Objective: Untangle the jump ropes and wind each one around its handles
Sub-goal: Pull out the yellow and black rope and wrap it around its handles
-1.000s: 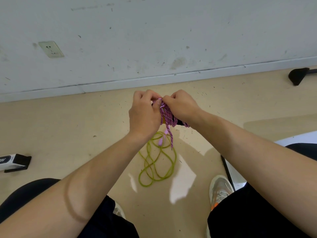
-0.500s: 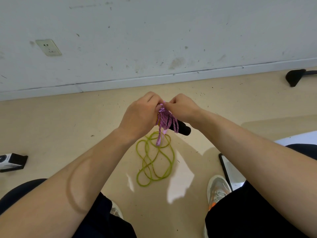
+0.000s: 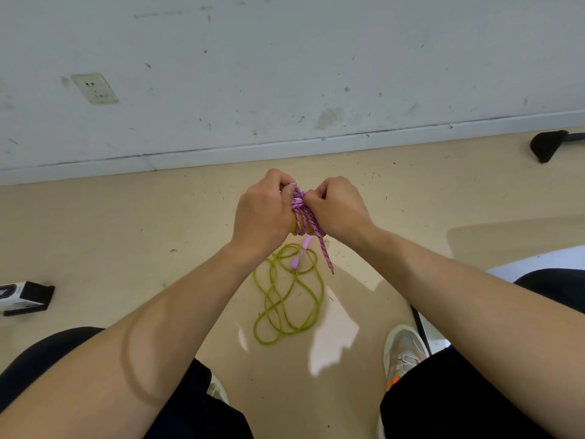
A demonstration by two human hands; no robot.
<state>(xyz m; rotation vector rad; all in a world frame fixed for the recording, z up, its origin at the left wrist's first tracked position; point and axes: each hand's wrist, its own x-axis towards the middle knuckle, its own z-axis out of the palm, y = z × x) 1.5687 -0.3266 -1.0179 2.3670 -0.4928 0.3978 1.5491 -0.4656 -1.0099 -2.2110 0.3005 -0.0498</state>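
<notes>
L hand [image 3: 262, 213] & R hand [image 3: 337, 210] pinch purple rope [image 3: 305, 213]; green rope [image 3: 286, 299] on floor below, box [image 3: 25, 296] left.

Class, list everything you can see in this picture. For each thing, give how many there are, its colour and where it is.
purple jump rope: 1, purple with dark flecks, bundled and held up, one end dangling
yellow-green jump rope: 1, yellow-green, loose loops on the floor, centre
lilac handle: 1, lilac, at the loops' far end
wall socket: 1, white, on the wall, upper left
box: 1, black and white, floor, left edge
black object: 1, black, floor by the wall, far right
shoes: 2, grey, one with orange, floor, bottom of picture
left grip: 1, bare hand, curled round the purple bundle's left side
right grip: 1, bare hand, pinching the bundle's right side
</notes>
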